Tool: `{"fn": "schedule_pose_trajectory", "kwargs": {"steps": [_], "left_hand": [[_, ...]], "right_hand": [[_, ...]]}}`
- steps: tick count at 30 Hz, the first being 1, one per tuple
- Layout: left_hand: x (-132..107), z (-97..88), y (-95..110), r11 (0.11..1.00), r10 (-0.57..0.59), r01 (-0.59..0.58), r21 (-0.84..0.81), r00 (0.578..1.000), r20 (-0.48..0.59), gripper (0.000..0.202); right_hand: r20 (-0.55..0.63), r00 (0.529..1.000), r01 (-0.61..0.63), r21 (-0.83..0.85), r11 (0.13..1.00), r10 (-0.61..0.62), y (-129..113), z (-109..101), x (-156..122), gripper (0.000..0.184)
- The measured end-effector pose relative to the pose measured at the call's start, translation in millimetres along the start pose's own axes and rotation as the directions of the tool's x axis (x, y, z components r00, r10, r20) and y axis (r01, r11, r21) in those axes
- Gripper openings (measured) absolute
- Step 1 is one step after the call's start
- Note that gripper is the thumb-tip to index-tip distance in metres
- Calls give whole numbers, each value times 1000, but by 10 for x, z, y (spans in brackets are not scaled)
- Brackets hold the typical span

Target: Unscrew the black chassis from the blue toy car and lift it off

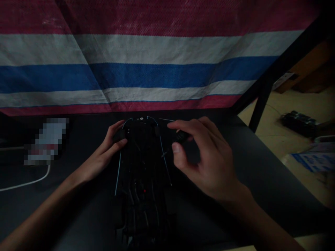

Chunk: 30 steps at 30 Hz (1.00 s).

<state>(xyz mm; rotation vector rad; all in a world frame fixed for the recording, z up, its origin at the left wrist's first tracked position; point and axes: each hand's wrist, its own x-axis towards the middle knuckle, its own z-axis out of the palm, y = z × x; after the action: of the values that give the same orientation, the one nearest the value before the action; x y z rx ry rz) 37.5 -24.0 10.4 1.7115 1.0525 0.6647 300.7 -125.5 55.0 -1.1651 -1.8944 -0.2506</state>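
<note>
A dark model car chassis (142,157) with thin pale-blue edge lines lies lengthwise on the black table. My left hand (110,141) grips its far left corner, thumb on the near side and fingers reaching around beyond. Just right of the chassis, my right hand (206,153) is curled around a small black ridged piece (181,136), between thumb and fingers. A thin dark tip (164,153) shows near the thumb, over the car's right edge; the dim light hides whether it belongs to the held piece.
A pixelated phone-like object (48,139) with a white cable (39,179) lies on the table (86,139) at left. A striped tarp (157,75) hangs behind. A black frame bar (259,104) rises at right; a dark object (298,123) sits on the floor.
</note>
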Motion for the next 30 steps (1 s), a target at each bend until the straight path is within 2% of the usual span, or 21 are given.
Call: {"fn": "schedule_pose_trajectory", "kwargs": {"steps": [4, 10, 13, 15, 17, 19, 21, 23, 24, 26, 28, 30], "left_hand": [[-66, 14, 37, 998, -57, 57, -2, 998, -16, 64], [-158, 71, 179, 998, -28, 28, 49, 1000, -11, 66], [-175, 111, 248, 999, -24, 25, 40, 999, -48, 65], [-168, 117, 253, 999, -12, 18, 45, 993, -114, 59], [-147, 90, 226, 998, 36, -26, 57, 983, -178, 52], [-121, 32, 197, 988, 135, -115, 105, 968, -212, 48], [-106, -34, 210, 949, 267, -212, 236, 935, -235, 46], [-109, -69, 285, 868, 380, -248, 431, 890, -252, 38], [-119, -61, 340, 821, 418, -251, 513, 877, -238, 33], [-152, 11, 463, 754, 439, -286, 591, 889, -130, 27], [-196, 140, 568, 732, 409, -365, 576, 911, 59, 27], [-240, 281, 644, 678, 355, -423, 601, 905, 236, 35]], "right_hand": [[-26, 998, -56, 3, 998, 56, -19, 9, 22, 15], [43, 999, -17, 49, 999, 15, 32, 5, 19, 24], [1, 1000, -31, 23, 999, 31, 57, 37, 0, 11], [-48, 997, -60, 21, 998, 61, 73, 62, -12, 10], [-78, 995, -65, 47, 997, 69, 93, 75, -18, 13], [-69, 996, -46, 73, 996, 51, 122, 75, -15, 20], [-30, 999, -12, 84, 996, 14, 152, 68, 1, 25], [1, 1000, -16, 62, 998, 16, 176, 60, 31, 24], [4, 999, -34, 36, 999, 34, 182, 56, 52, 19], [4, 997, -77, -12, 997, 77, 180, 41, 104, 7], [53, 996, -75, 5, 997, 75, 157, 10, 164, 2], [147, 989, -32, 72, 997, 21, 116, -34, 222, 9]]}}
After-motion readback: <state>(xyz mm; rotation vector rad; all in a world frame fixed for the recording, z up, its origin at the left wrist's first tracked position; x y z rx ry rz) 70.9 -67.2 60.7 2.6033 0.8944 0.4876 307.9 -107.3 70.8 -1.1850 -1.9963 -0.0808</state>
